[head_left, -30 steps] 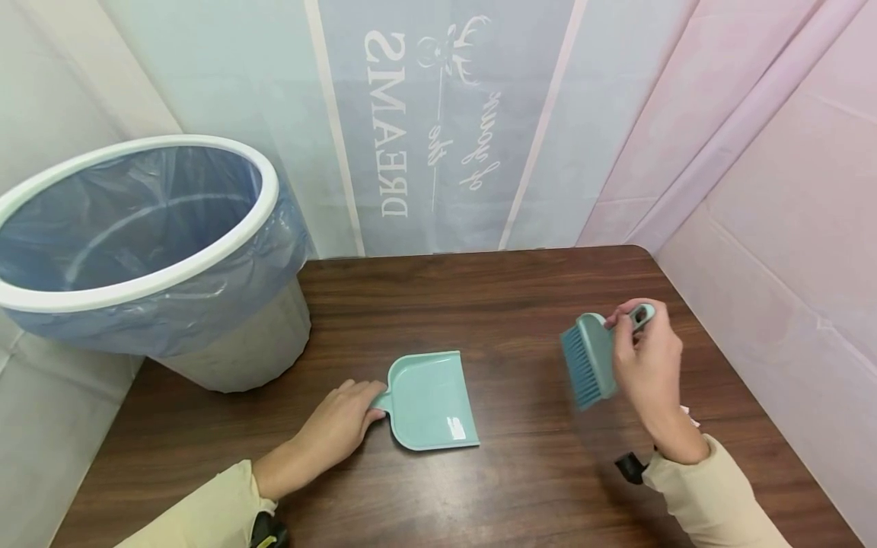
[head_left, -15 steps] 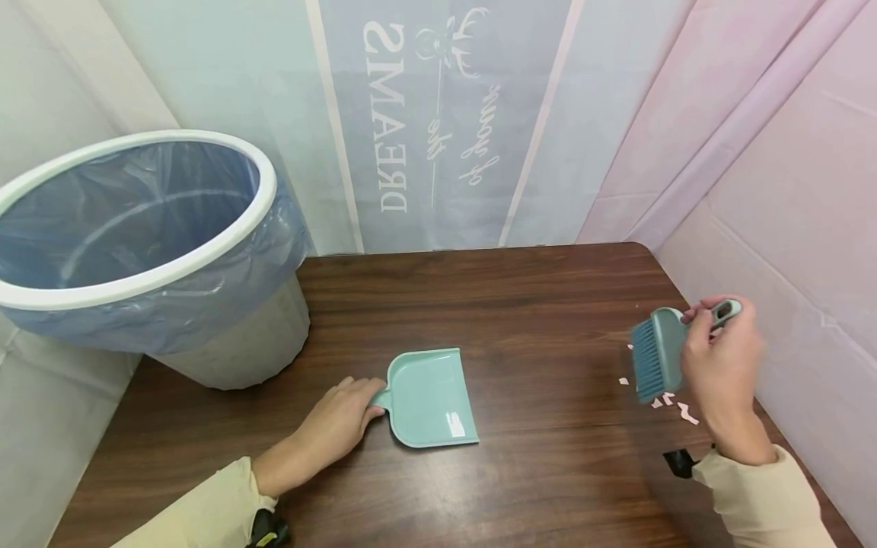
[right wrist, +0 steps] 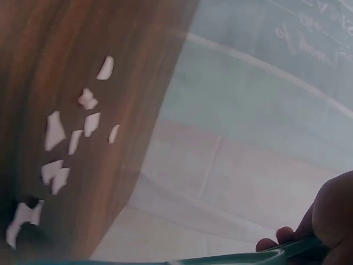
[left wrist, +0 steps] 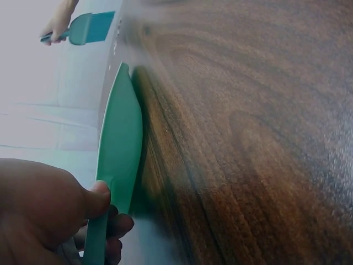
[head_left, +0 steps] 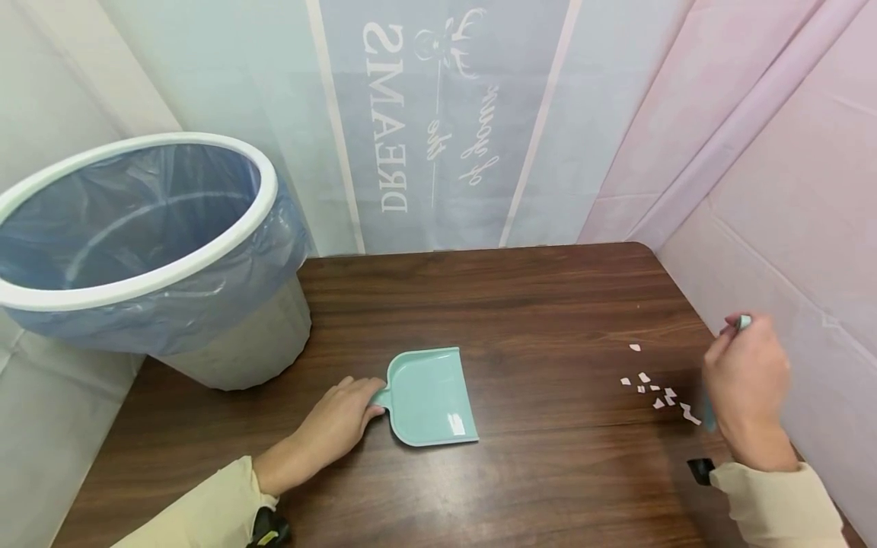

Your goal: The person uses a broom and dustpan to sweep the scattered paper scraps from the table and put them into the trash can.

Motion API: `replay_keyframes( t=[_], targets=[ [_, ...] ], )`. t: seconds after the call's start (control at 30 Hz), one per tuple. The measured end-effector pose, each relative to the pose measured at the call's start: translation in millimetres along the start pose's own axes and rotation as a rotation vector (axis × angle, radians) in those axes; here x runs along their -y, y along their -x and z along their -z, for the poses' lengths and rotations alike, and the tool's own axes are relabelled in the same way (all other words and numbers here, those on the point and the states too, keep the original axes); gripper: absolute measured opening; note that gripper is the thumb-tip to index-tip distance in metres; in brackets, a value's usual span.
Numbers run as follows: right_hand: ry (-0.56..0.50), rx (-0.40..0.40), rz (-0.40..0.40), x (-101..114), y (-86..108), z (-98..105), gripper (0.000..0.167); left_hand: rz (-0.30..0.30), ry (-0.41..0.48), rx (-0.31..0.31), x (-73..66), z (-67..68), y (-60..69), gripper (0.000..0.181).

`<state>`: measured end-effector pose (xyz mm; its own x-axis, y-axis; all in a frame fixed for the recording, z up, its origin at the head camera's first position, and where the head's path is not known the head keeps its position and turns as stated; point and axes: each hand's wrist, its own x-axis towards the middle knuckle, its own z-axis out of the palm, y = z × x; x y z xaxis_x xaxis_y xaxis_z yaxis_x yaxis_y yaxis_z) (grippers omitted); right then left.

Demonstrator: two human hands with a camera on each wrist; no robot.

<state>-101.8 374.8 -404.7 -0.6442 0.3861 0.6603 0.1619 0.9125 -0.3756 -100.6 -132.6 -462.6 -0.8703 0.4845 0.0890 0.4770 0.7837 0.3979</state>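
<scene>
My left hand (head_left: 329, 426) grips the short handle of a mint-green dustpan (head_left: 432, 399), which lies on the table with its flat lip facing right. In the left wrist view the thumb presses on top of that handle, fingers curled beneath. Over at the table's right side, my right hand (head_left: 750, 388) holds a green hand brush (left wrist: 83, 28) by its handle; the hand hides most of the brush in the head view. Several white paper scraps (right wrist: 55, 132) lie scattered just left of the brush, apart from the dustpan.
A white bin (head_left: 233, 350) with a blue liner bag (head_left: 178, 316) stands at the table's back left. Printed cloth (head_left: 438, 152) hangs behind the wooden table (head_left: 521, 487), and a pale wall covering (head_left: 788, 289) runs along the right edge.
My right hand has carried the brush rightward past the paper scraps, which now show uncovered. The brush has turned so its bristles are mostly hidden. Left hand and dustpan have stayed put.
</scene>
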Motion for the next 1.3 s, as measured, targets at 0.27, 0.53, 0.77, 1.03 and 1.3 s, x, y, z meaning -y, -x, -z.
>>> replay_keyframes(
  t=[0.27,0.53,0.77,1.03,1.3],
  targets=[
    [0.044,0.019,0.031,-5.7,7.0,-10.4,0.026,0.012,-0.001,0.013,0.5,-0.4,-0.9,0.028],
    [-0.037,0.059,0.055,6.8,6.6,-20.1,0.023,0.005,0.003,0.014,1.0,0.7,-1.4,0.029],
    [-0.115,0.08,0.1,15.8,4.6,-27.5,0.02,-0.01,0.016,0.011,1.3,1.5,-3.5,0.03],
    [-0.204,0.107,0.153,22.4,5.1,-31.2,0.014,-0.015,0.021,0.012,0.5,2.5,-3.8,0.031],
    [-0.23,0.156,0.19,29.6,8.1,-30.9,0.012,-0.014,0.025,0.006,0.7,2.6,-3.9,0.03]
  ],
)
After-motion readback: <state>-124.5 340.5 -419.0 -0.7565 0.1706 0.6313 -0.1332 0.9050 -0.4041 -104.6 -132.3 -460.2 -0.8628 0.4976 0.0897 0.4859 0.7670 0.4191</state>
